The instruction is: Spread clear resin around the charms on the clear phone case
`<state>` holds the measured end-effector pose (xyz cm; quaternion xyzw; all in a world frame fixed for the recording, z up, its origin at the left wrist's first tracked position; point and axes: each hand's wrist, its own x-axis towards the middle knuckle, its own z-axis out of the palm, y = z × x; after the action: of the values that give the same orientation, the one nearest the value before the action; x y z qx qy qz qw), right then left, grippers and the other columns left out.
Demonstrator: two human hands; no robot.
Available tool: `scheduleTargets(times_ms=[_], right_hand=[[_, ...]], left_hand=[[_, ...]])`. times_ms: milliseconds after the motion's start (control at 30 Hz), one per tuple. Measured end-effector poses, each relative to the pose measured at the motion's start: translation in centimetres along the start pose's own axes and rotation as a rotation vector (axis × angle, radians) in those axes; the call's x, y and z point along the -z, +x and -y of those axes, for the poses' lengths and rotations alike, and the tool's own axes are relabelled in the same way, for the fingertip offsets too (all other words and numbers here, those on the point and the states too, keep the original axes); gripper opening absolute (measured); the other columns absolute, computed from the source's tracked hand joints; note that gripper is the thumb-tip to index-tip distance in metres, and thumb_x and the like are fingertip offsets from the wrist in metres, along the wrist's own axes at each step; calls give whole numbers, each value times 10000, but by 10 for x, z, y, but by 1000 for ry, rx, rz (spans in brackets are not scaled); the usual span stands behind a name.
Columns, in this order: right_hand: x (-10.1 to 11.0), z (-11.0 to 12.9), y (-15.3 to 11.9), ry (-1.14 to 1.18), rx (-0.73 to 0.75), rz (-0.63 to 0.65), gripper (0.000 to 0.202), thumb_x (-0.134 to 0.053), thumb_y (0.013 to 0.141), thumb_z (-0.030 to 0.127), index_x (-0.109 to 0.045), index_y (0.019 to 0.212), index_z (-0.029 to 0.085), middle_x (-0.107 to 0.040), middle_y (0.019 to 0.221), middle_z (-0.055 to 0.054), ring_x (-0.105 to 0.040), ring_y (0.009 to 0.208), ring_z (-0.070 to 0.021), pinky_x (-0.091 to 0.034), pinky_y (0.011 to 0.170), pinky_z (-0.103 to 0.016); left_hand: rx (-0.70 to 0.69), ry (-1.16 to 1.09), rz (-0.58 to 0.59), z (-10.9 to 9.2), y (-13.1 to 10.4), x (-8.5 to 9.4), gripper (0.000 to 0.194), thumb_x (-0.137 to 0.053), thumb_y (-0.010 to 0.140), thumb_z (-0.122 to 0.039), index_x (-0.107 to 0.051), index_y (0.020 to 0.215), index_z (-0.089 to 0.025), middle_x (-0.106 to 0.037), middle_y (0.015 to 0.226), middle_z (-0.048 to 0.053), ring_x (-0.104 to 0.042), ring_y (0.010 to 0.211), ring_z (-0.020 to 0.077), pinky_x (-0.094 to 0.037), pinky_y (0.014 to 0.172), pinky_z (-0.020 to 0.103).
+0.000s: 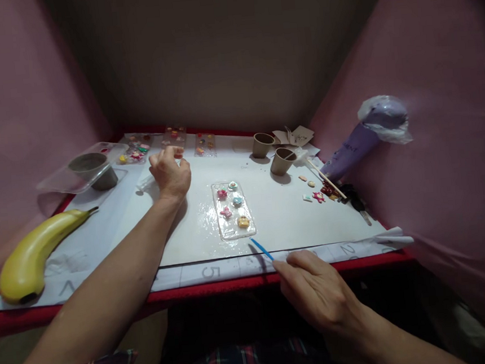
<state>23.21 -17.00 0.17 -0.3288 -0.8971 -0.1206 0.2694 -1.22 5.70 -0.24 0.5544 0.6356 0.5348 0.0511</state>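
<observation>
A clear phone case (233, 210) lies on the white board (185, 209), with several small colourful charms on it and glossy wet-looking patches to its left. My right hand (320, 288) grips a thin blue stick (262, 248), whose tip is by the case's lower right corner. Further left, my left hand (171, 171) hovers over the board with its fingers curled; whatever is between them, if anything, is too small to name. A whitish crumpled wrapper or tube (145, 184) lies just beside that hand.
Other decorated cases (206, 144) lie at the back. Two paper cups (263, 144) stand at the back right, near loose charms (319, 197) and a purple cylinder (356, 144) topped with plastic. On the left are a yellow banana (40, 250) and a clear plastic container (84, 176).
</observation>
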Motion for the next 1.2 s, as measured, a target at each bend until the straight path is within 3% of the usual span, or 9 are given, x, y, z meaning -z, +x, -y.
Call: scheduleTargets(times_ms=[167,433,700,1000,1200], right_hand=[[-5,10,6,79,76,39,254,-505,858,-37,-585,1098,-10,-517,633,-27,-430,661,-159,-380,574,-311],[-5,6,10,128,-16,43,195,-460,872,-44,-616,945,48,-484,611,-22,-397,628,-150,-362,550,-297],[-12,-4,1,95,-50,25,190,-480,858,-51,-588,829,103,-497,628,-32,-401,649,-154,-367,556,-289],[-14,-17,-14,65,-94,128,185,-484,858,-52,-610,878,83,-507,673,-54,-426,690,-167,-360,585,-306],[-11,-24,-14,-76,-16,120,181,-482,859,-36,-635,892,55,-496,644,-54,-418,673,-175,-355,575,-318]], left_hand=[[9,-7,16,1,0,1,243,-531,711,-62,-583,870,-238,-667,969,55,-501,1118,281,-357,1038,483],[9,-7,41,1,0,1,267,-513,725,-66,-591,915,-237,-665,1014,81,-481,1146,306,-361,1029,521],[-3,46,20,-2,-1,2,222,-536,752,-53,-608,902,-200,-684,989,69,-497,1098,278,-377,1007,466],[9,69,33,-2,-1,2,212,-531,761,-57,-600,901,-201,-686,1023,61,-496,1122,265,-363,1008,424],[29,85,45,-7,-2,5,215,-515,770,-58,-602,903,-202,-683,1030,63,-497,1123,269,-370,998,422]])
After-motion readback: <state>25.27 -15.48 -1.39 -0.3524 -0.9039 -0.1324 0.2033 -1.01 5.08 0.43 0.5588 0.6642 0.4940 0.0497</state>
